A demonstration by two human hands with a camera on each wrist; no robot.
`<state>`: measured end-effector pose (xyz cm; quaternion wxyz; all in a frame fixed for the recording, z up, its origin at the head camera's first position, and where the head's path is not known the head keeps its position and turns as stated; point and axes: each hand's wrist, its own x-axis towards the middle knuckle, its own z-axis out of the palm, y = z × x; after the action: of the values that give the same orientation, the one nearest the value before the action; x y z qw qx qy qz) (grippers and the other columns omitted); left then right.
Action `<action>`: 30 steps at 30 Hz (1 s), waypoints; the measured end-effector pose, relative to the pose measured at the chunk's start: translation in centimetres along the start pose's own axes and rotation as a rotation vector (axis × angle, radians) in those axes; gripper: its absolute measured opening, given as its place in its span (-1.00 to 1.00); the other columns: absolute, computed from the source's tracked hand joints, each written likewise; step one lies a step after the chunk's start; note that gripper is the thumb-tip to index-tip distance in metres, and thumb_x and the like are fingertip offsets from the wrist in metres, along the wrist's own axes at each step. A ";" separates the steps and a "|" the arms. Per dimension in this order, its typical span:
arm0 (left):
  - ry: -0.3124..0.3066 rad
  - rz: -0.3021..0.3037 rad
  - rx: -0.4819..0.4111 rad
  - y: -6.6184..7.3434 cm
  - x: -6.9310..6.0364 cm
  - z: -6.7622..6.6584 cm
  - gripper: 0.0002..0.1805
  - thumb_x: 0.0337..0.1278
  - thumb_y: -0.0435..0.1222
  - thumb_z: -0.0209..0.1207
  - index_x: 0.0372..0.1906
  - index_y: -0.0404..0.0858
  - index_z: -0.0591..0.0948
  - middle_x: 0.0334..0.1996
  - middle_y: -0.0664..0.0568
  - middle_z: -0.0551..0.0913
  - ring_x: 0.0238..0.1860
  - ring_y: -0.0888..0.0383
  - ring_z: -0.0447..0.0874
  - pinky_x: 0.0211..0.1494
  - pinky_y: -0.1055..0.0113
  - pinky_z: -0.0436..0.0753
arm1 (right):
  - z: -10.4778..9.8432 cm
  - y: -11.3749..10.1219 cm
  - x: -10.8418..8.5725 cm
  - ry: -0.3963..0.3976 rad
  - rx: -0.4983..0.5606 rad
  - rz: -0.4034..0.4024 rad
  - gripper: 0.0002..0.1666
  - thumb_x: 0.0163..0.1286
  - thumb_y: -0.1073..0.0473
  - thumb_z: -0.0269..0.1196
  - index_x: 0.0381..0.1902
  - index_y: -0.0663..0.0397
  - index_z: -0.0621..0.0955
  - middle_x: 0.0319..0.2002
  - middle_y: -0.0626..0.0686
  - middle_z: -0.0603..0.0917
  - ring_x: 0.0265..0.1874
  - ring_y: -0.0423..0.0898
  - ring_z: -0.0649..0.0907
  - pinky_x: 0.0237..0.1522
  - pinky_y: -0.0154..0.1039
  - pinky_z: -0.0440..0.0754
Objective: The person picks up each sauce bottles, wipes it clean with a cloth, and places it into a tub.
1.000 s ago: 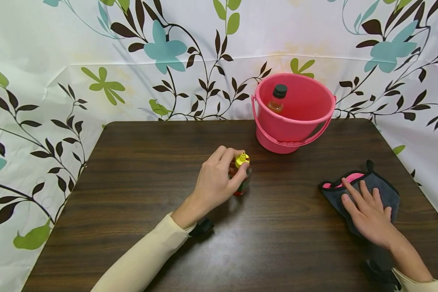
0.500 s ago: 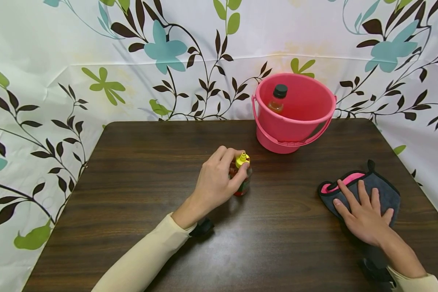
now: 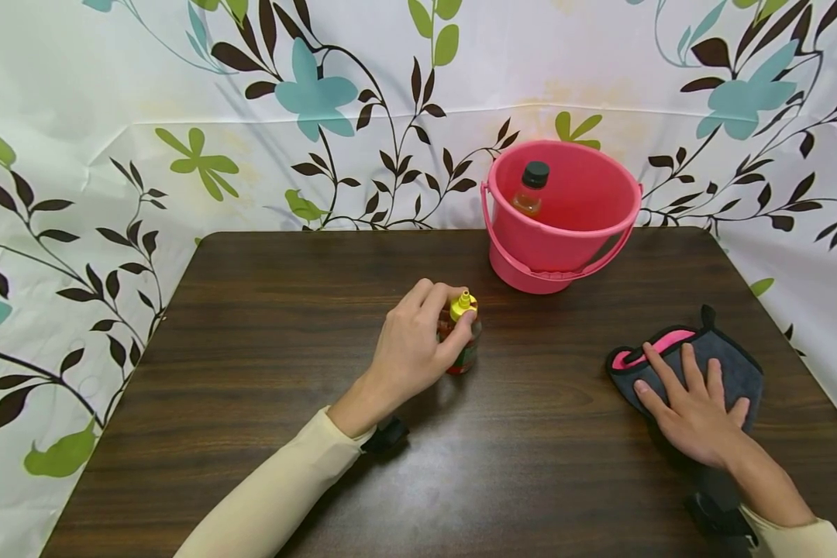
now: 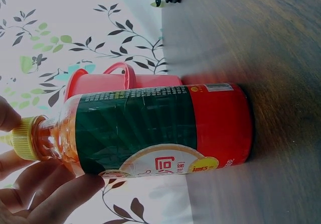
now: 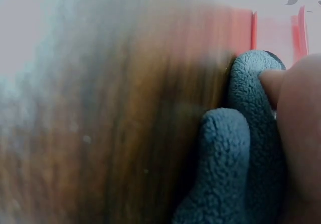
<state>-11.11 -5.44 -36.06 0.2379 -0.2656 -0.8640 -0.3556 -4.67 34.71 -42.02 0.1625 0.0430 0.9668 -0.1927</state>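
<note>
Near the middle of the table my left hand (image 3: pixel 418 337) grips a sauce bottle by its neck, just under the yellow nozzle cap (image 3: pixel 463 304). In the left wrist view the bottle (image 4: pixel 135 128) shows a green and red label, and its base meets the tabletop. Over on the right, my right hand (image 3: pixel 697 411) lies with spread fingers flat on a folded grey cloth (image 3: pixel 735 372) with black edging and a pink inner side. The cloth's fuzzy folds (image 5: pixel 225 148) fill part of the right wrist view, beside my thumb.
A pink bucket (image 3: pixel 540 260) with its handle down stands at the back of the brown table (image 3: pixel 286 310). Inside it is a dark-capped bottle (image 3: pixel 532 186). A leaf-patterned sheet (image 3: pixel 390 116) hangs behind the table.
My right hand has slid slightly left on the cloth, and the cloth's left edge has shifted a little with it. The left hand and its bottle have stayed still.
</note>
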 end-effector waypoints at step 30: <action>-0.008 -0.004 0.012 0.0 0.0 0.0 -0.71 0.32 -0.20 0.31 0.00 -0.29 0.70 -0.27 -0.05 0.63 -0.35 0.13 0.58 -0.34 0.31 0.63 | -2.7 -1.5 1.2 0.093 -0.019 -0.091 -0.08 0.68 -0.36 -0.17 0.76 -0.14 -0.14 0.63 0.57 -0.26 0.49 0.77 -0.41 0.17 0.88 -0.48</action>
<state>-11.10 -5.45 -36.01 0.2354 -0.2640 -0.8674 -0.3499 -6.84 34.40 -39.47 0.1091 0.0064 0.9760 -0.1884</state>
